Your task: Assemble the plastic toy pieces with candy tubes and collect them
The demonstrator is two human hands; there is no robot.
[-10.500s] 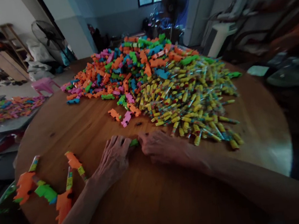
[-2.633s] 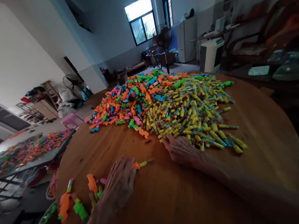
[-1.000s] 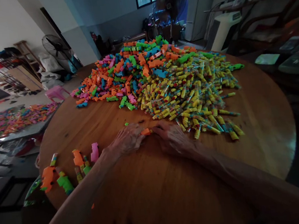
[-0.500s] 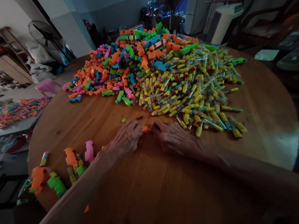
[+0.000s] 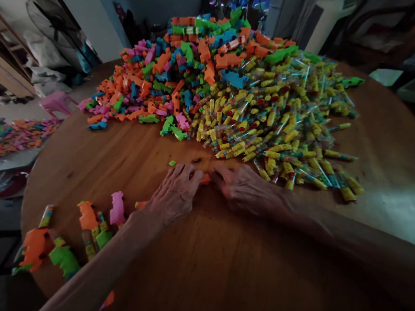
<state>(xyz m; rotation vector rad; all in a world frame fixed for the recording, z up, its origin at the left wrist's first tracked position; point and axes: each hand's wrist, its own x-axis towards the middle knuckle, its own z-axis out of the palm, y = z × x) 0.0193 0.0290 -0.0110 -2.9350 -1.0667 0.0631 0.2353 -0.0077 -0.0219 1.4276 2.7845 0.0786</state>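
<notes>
Tabletop (image 5: 213,261) smooth wood, lightly glossy; toy pieces (image 5: 164,72) matt plastic; yellow tubes (image 5: 271,117) shiny plastic.

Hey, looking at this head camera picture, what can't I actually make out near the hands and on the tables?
All in the head view:
Orange piece: its full shape and the grip on it, hidden by the left hand and right hand.
Orange toy: part hidden by the left forearm.
Yellow tubes: any print, too small and blurred.
Side table's toy heap: cut off by the left edge.
</notes>
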